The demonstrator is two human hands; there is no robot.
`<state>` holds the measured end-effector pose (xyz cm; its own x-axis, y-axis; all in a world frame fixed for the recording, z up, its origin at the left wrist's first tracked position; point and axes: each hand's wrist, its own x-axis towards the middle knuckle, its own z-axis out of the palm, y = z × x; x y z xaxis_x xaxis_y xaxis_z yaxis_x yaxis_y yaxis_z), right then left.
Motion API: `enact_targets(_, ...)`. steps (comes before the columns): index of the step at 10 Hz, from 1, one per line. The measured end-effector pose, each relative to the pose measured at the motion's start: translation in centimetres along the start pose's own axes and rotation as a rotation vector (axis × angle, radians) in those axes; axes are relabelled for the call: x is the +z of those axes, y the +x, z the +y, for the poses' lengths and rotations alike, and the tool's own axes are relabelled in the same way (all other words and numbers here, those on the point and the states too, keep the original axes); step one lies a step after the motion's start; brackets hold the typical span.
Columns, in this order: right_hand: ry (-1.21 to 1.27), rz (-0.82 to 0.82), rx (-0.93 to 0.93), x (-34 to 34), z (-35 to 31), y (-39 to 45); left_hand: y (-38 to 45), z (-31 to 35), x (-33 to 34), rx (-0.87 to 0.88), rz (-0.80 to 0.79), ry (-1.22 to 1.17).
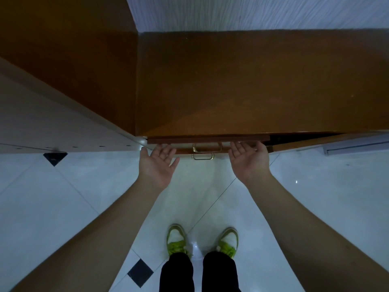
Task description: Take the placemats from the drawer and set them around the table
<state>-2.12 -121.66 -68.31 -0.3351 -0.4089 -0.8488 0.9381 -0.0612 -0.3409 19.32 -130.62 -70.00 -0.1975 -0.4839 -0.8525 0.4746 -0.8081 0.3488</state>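
At the bottom centre of the frame stand two green-and-white shoes (202,241) below black trouser legs (199,272), on a pale tiled floor (315,207) with small black diamond insets. Both bare forearms reach up from the lower corners toward the middle of the frame. The left hand (156,165) is palm-up, fingers straight and slightly spread, holding nothing; its fingertips lie just under the left end of the drawer (208,141). The right hand (249,160) is also palm-up, fingers loosely spread and empty, its fingertips at the drawer's right end, whether touching cannot be told. Between the hands are two brass handles (207,147), one above the other. The drawer front juts out slightly below the brown cabinet top (252,85), which fills the middle and upper right. No placemats can be seen; the drawer's inside is hidden. A pale panel (52,123) crosses the left, and a white textured wall (252,11) runs along the top.
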Motion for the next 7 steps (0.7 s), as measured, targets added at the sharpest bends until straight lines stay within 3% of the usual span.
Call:
enact_targets(5,-0.098,0.007,0.031,-0.1,-0.1,0.9,-0.5,1.6,0.0,-0.031,-0.061,0.120)
enact_targets(7,-0.598,-0.006,0.157,-0.8,-0.8,-3.1,-5.7,2.3,-0.3,-0.043,-0.189,0.447)
